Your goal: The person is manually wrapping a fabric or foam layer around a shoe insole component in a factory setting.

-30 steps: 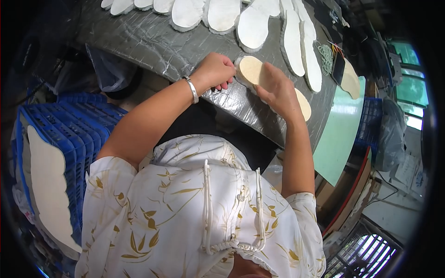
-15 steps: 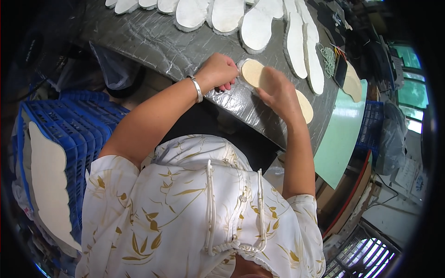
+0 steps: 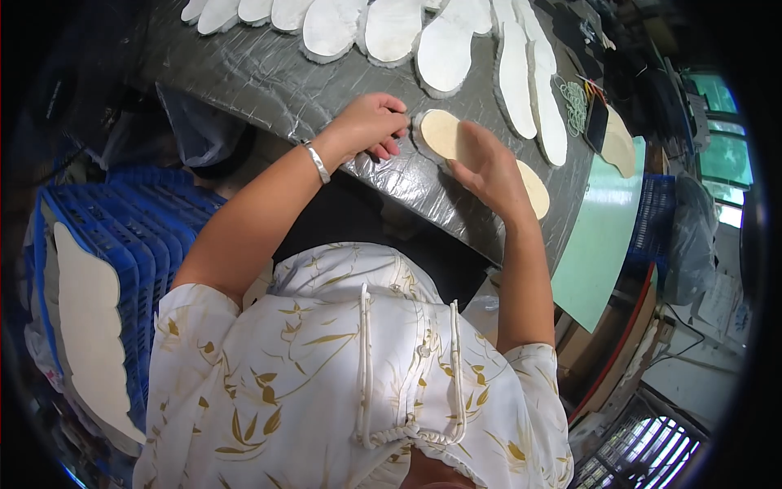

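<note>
A cream insole [image 3: 441,133] with a fluffy pale rim lies near the front edge of the dark, film-covered table [image 3: 269,90]. My right hand [image 3: 491,169] grips it around the middle, thumb on the near side, hiding that stretch; a cream rounded end shows beyond the wrist. Just left of the insole and apart from it, my left hand [image 3: 368,129] hovers above the table edge with its fingers curled in. Whatever its fingertips pinch, if anything, is too small to make out. Several white fleece-edged insoles [image 3: 444,55] lie in a row along the far side.
Pale green cord [image 3: 575,106] and a dark phone-like slab [image 3: 597,124] lie at the table's right, by a light green sheet [image 3: 599,236]. Blue plastic crates [image 3: 155,236] and a cream scalloped panel [image 3: 85,318] stand at left. A clear plastic bag [image 3: 195,122] hangs near the table edge.
My left hand has moved left, away from the insole's end, leaving a gap. My right hand keeps its grip on the insole, nearly in place.
</note>
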The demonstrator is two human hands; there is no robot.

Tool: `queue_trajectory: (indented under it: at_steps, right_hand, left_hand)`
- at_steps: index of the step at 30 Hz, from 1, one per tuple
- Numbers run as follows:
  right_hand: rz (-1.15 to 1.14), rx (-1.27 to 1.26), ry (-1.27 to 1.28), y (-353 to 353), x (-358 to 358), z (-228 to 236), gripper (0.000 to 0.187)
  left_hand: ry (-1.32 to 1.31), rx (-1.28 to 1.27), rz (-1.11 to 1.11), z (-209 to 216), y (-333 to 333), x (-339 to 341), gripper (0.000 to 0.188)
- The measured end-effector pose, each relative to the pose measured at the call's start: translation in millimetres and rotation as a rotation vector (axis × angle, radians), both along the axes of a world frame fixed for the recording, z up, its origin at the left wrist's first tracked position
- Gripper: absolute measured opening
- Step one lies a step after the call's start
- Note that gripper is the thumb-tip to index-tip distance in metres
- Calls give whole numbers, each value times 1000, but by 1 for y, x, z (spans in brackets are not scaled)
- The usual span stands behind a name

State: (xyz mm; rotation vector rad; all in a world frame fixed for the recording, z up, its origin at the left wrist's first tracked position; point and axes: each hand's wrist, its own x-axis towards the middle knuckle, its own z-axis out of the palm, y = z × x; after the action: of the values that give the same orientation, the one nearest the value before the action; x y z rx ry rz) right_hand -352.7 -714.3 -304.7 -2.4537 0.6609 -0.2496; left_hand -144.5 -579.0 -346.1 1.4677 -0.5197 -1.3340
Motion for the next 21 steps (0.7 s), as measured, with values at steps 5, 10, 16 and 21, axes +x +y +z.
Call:
queue_trajectory:
  at_steps: [5,10,16,21]
  right_hand:
    - [0,44,-65,-1,-6,-5,65]
    - [-18,55,-43,0,-8,-5,65]
    - [28,35,-47,-3,-8,-11,51]
    - [60,61,-36,-3,-11,-13,43]
  left_hand:
    - [24,-26,-12,0,-5,1,34]
    - [-5,44,-72,6,-13,-1,31]
    - [-92,39,-86,0,-17,-3,26]
    - [-104,44,5,-3,-17,-8,23]
